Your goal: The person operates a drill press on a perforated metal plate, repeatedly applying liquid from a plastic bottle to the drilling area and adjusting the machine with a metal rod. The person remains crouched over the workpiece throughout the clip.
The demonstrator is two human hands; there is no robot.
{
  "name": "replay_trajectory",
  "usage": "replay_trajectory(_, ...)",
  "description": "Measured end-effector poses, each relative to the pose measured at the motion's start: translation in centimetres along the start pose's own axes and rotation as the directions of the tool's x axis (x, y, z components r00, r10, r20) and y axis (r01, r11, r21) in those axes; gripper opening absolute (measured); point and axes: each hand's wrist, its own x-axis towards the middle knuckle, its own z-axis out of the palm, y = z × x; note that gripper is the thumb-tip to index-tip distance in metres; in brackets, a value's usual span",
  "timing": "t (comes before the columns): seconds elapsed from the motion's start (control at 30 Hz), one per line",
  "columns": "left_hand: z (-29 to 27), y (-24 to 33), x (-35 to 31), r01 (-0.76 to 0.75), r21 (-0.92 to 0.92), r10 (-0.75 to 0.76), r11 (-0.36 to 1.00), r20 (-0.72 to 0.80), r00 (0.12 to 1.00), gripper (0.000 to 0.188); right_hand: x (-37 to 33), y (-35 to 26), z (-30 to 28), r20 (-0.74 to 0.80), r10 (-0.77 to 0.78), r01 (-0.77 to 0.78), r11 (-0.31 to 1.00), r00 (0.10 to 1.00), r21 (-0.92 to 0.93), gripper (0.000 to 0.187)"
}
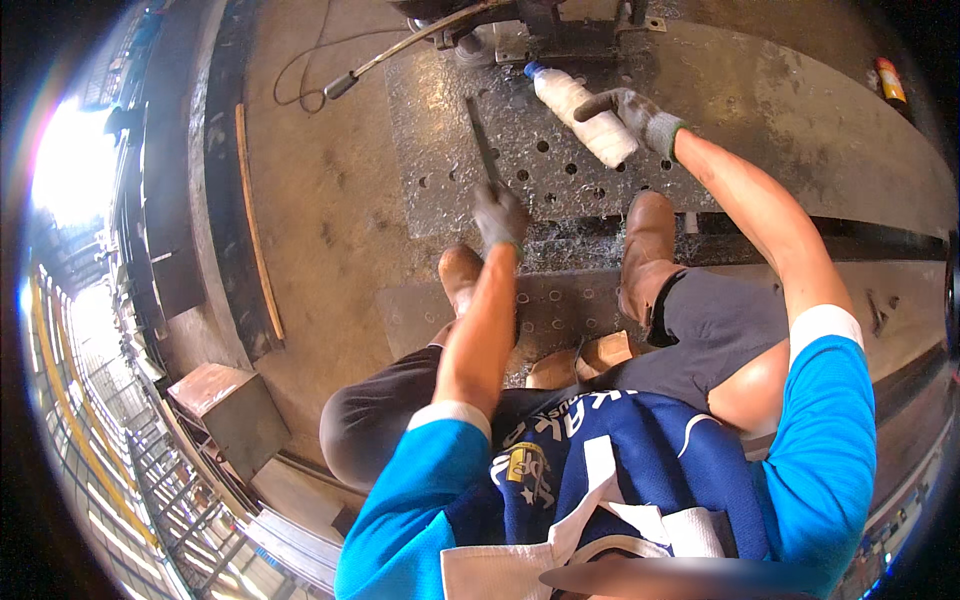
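Note:
My left hand [500,213], in a grey work glove, is closed round the near end of a thin dark flat bar [482,140]. The bar points away from me over a steel plate [440,200] with round holes and scattered shavings. Off to the right, my right hand [638,115], also gloved, grips a plastic bottle [568,98]. This bottle has a blue cap and a whitish body, and it lies tilted with the cap toward the far left. Part of its side is hidden by my gloved fingers.
Beyond the plate stands a dark machine base [570,30] with a long metal lever [420,40] reaching left. A thin cable [290,85] loops on the floor. My brown boots [648,235] flank the plate's near edge. A red-and-yellow container [890,82] is at the far right.

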Motion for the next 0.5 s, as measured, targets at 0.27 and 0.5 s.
replay_trajectory(0.27, -3.3, 6.1, 20.1, 0.078, 0.303, -0.195, 0.950, 0.380, 0.904, 0.033, 2.9, 4.6, -3.1, 0.010, -0.202, 0.201, 0.964, 0.979, -0.177, 0.035)
replay_trajectory(0.5, -5.5, -0.5, 9.2, -0.492, 0.655, -0.177, 0.573, 0.686, 0.706, 0.037, 1.4, -0.2, -0.6, 0.129, -0.186, 0.200, 0.973, 0.974, -0.111, 0.036)
